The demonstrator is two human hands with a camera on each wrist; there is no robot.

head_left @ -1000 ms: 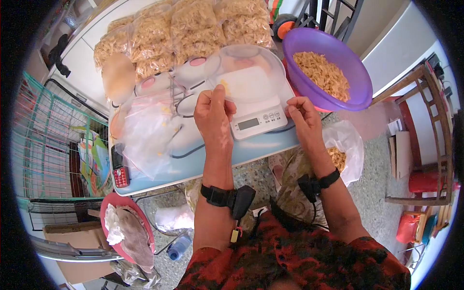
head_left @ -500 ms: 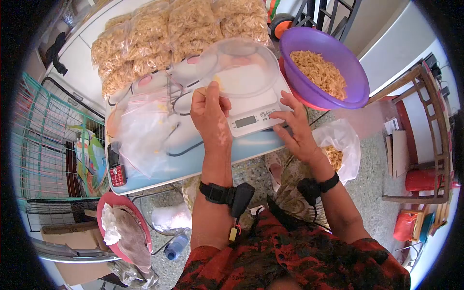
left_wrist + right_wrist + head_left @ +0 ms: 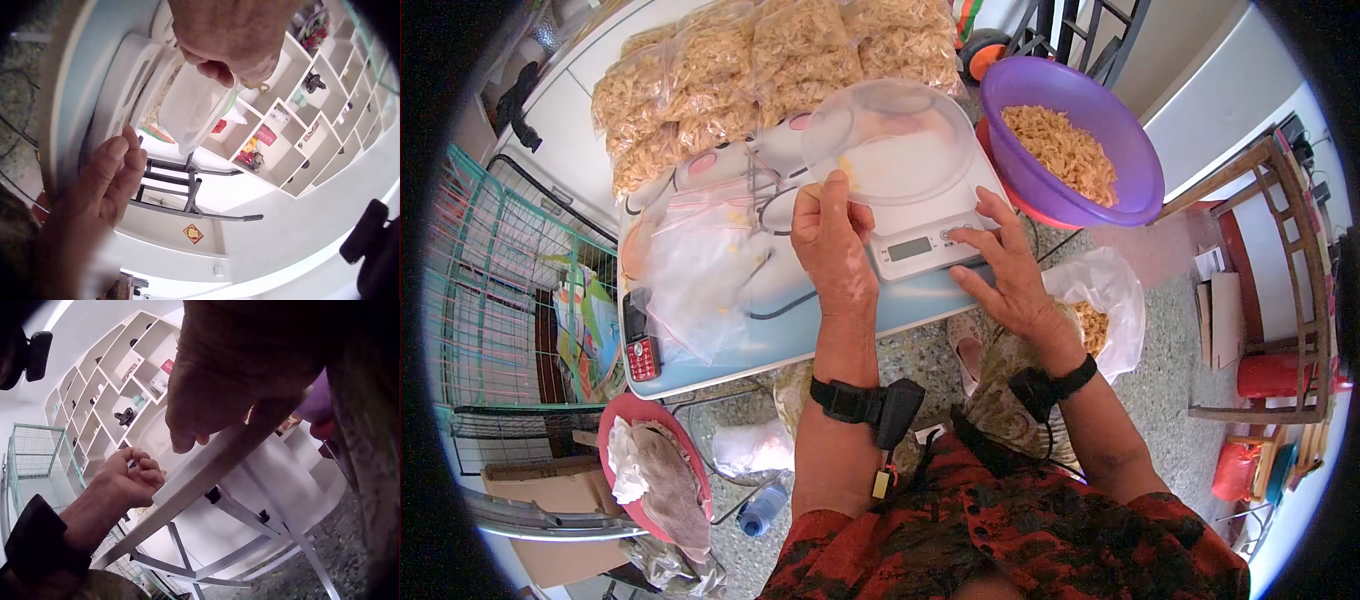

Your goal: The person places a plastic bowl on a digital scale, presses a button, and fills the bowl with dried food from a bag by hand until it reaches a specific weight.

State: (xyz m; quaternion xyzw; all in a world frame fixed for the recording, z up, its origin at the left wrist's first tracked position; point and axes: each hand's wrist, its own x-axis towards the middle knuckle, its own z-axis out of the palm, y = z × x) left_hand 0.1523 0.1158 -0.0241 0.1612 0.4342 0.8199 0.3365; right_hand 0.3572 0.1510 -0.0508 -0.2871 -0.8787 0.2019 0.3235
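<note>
My left hand (image 3: 832,240) pinches the near left rim of a clear plastic bowl (image 3: 900,150), thumb on top and fingers curled below. In the left wrist view the bowl (image 3: 194,106) hangs from that hand, tilted and with nothing visible inside. Beneath it in the head view is a white kitchen scale (image 3: 895,269) with a small grey display. My right hand (image 3: 1008,265) reaches over the scale's front right, fingers spread, its index fingertip at the buttons. The left wrist view shows the right hand (image 3: 106,175) beside the scale's front edge.
Filled bags of tan dried flakes (image 3: 800,60) are stacked at the back. A purple basin (image 3: 1135,140) of loose flakes stands right of the scale. Clear zip bags (image 3: 705,270) and a red phone (image 3: 643,358) lie at left. A white bag (image 3: 1122,300) hangs low at right.
The right hand has moved left from beside the scale onto its button area, fingers spreading. The left hand and bowl have shifted slightly left over the scale.
</note>
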